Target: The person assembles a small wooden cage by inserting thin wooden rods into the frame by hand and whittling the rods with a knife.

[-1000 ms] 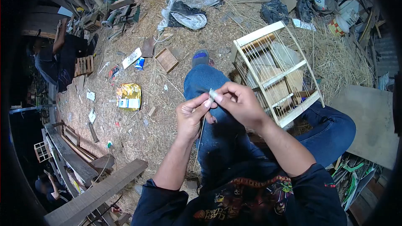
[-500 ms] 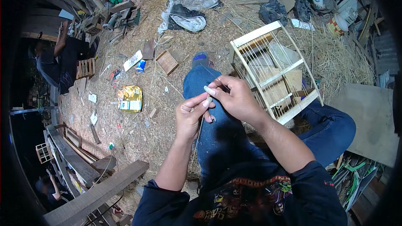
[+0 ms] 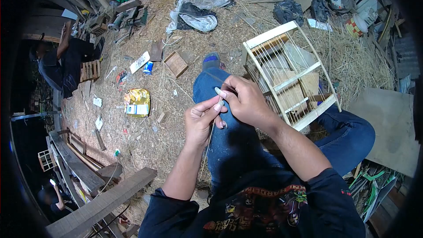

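Note:
Above my raised knee, my left hand pinches a thin bamboo stick between thumb and fingertips. The stick's pale length slants down below that hand. My right hand meets it from the right, thumb and index finger closed on the same stick close to the left fingertips. The end inside the fingers is hidden. To the right of my right hand, a wooden birdcage with thin upright bars rests tilted by my bent leg.
A small wooden box, a gold packet and a blue can lie on the straw-strewn ground. A wooden beam crosses the lower left. A flat board lies at right. One person sits at far left, another lower down.
My right hand has shifted very slightly, still pinching the stick against my left fingertips. At the lower left, a bright light now shows near the other person's hand.

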